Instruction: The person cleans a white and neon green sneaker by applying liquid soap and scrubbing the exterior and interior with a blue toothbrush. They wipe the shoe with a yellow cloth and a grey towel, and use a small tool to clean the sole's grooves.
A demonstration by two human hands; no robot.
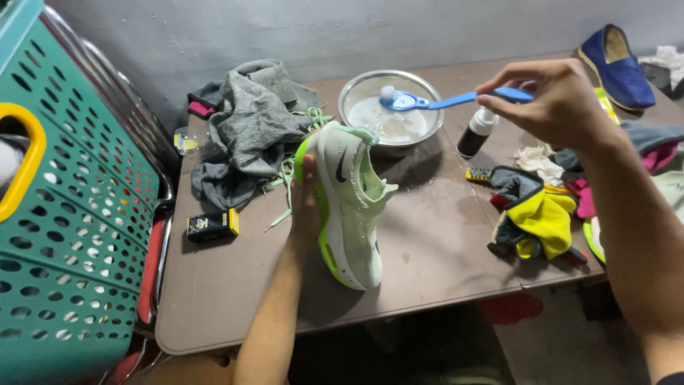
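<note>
In the middle of the frame, the left hand (306,207) was closed around the sole side of a pale green running shoe with a bright lime sole (347,203), holding it on edge above the brown tabletop (434,249), toe toward the lower edge of the frame and heel toward the top. At the upper right, the right hand (559,100) pinched the handle of a blue plastic brush (442,100) between thumb and curled fingers; the brush head reached leftward over a round shiny metal bowl (360,89) at the upper centre, just behind the shoe's heel. The bowl held a little cloudy liquid.

Just right of the bowl stood a small dark bottle with a white cap (476,134), below the brush handle. A crumpled grey cloth (249,132) lay at the upper left of the table, with loose light green laces (285,178) trailing from beside it toward the shoe. A small black and yellow box (212,225) sat at the left of the table. Yellow and grey rags (534,214) were heaped at the right edge, and a blue slip-on shoe (618,68) lay in the upper right corner. A teal perforated plastic basket with a yellow handle (71,214) filled the left side of the frame.
</note>
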